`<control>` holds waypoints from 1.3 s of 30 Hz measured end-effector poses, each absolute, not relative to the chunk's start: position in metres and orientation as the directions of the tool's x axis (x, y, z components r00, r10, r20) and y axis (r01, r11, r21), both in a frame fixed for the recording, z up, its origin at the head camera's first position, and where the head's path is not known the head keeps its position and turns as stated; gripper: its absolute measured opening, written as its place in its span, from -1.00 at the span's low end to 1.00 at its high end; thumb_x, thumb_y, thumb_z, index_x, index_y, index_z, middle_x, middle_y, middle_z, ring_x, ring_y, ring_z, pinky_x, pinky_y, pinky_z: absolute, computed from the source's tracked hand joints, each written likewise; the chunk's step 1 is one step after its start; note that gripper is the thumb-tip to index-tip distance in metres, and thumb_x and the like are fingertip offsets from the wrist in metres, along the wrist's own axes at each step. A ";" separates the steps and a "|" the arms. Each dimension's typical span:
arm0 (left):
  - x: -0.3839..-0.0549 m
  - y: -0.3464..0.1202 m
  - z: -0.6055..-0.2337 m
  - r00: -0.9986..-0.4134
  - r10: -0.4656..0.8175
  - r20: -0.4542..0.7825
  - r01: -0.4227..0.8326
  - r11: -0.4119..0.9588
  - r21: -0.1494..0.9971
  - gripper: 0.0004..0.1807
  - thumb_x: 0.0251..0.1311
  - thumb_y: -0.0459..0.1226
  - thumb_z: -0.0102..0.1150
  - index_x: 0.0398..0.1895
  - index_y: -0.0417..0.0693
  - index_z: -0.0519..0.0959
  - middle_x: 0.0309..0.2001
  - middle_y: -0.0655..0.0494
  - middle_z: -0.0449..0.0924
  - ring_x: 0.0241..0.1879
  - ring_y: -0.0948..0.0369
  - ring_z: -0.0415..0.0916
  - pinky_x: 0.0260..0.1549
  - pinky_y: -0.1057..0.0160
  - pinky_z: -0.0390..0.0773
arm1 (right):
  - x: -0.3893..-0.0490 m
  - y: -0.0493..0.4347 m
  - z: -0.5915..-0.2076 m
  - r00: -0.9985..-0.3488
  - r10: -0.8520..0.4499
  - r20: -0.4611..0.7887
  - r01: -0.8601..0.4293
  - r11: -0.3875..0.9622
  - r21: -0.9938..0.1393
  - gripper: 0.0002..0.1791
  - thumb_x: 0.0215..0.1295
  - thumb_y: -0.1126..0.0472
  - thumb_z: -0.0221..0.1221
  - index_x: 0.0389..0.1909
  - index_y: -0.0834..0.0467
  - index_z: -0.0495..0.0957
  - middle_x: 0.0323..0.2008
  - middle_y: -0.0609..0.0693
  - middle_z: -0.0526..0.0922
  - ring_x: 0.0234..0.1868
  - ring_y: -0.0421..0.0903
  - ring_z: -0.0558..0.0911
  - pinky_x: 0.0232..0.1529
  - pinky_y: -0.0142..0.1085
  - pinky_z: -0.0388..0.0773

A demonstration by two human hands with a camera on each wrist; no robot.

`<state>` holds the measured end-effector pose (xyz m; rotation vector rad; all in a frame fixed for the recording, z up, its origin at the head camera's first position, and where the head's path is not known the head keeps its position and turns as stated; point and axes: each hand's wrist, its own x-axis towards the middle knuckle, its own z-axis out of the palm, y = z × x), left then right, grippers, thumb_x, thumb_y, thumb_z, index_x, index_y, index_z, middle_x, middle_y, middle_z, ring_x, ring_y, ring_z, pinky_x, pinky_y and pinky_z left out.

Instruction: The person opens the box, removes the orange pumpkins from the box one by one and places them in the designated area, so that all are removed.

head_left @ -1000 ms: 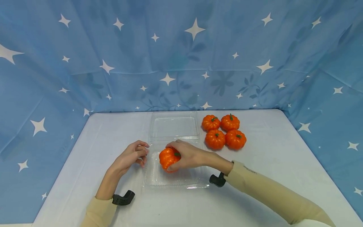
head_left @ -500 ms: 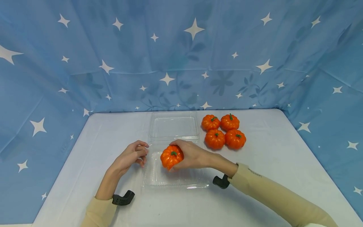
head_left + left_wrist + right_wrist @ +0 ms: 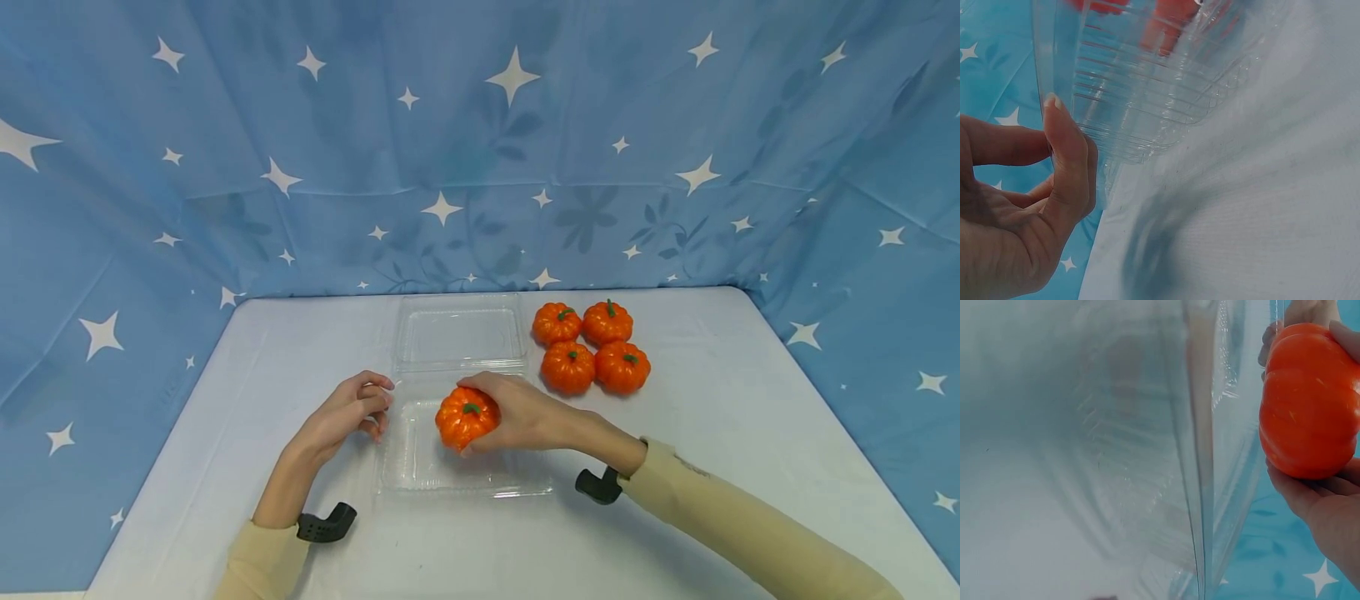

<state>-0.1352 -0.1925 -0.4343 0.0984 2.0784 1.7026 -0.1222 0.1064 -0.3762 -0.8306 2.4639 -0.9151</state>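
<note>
An orange toy pumpkin [image 3: 467, 418] with a green stem is gripped in my right hand [image 3: 517, 417], thumb in front and fingers behind. It hangs over the base of a clear plastic clamshell box [image 3: 420, 475], whose rim stands beside the pumpkin in the right wrist view. The box's lid [image 3: 461, 333] lies flipped back, away from me. At the left side of the base is my left hand [image 3: 348, 412]. Its curled fingers [image 3: 1069, 169] pinch the rim of the clear box wall [image 3: 1060, 62] in the left wrist view.
Several more orange pumpkins [image 3: 568, 368] sit in a tight cluster behind and right of the box. White cloth covers the table [image 3: 697, 367], and a blue starry curtain [image 3: 480, 167] hangs behind and at both sides.
My right hand has shifted a little right with the pumpkin and turned it so the stem faces up more. The left hand, box and other pumpkins stay put.
</note>
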 end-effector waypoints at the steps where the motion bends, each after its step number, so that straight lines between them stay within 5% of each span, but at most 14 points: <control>1: -0.135 -0.193 -0.434 -0.897 0.330 -0.294 -0.223 0.236 0.946 -0.58 0.45 -0.41 -0.07 0.26 -0.48 0.23 -0.43 0.01 0.45 -0.53 0.17 0.47 -0.51 0.21 0.63 | -0.122 0.108 -0.376 -0.755 -0.640 -0.140 -0.394 0.615 -0.683 -0.12 0.09 0.02 0.48 0.42 0.18 0.37 0.20 -0.01 0.60 0.14 -0.08 0.58 0.16 -0.10 0.64; 39: -0.133 -0.195 -0.431 -0.891 0.355 -0.282 -0.212 0.224 0.951 -0.56 0.48 -0.38 -0.03 0.28 -0.51 0.22 -0.42 -0.03 0.46 -0.51 0.17 0.49 -0.48 0.17 0.66 | -0.105 0.191 -0.365 -0.874 -0.486 -0.011 -0.365 0.672 -0.644 -0.13 0.05 -0.04 0.53 0.35 0.20 0.43 0.14 0.00 0.63 0.14 -0.01 0.62 0.08 -0.04 0.69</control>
